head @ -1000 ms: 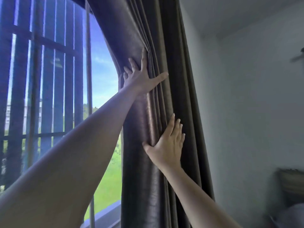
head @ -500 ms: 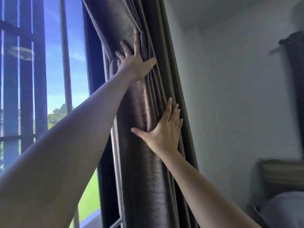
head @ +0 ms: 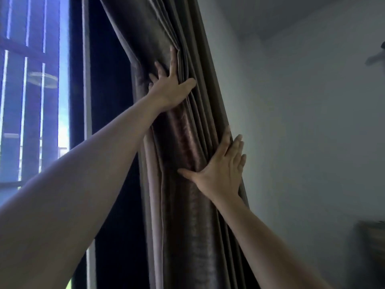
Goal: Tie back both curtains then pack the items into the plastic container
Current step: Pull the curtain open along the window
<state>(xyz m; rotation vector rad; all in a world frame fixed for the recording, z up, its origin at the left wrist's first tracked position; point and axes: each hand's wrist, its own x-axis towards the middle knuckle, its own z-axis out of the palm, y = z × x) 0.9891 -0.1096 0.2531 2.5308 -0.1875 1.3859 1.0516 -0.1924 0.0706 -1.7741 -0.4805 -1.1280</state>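
A dark grey-brown curtain (head: 183,215) hangs bunched in vertical folds down the middle of the head view, beside the window. My left hand (head: 168,88) presses flat on the folds high up, fingers spread, the thumb pointing right. Lower down, my right hand (head: 220,170) lies flat against the curtain's right edge, fingers straight and the thumb stretched left. Neither hand grips the cloth. No tie-back and no plastic container are in view.
A window with vertical bars (head: 31,101) and a dark frame (head: 104,101) fills the left side. A pale wall (head: 302,132) runs to the right of the curtain. A blurred piece of furniture (head: 373,247) stands at the lower right edge.
The curtain has been pushed further right, bunching tighter toward the wall. Both hands slid right with it, still flat on the folds. The view has turned right, so less window shows.
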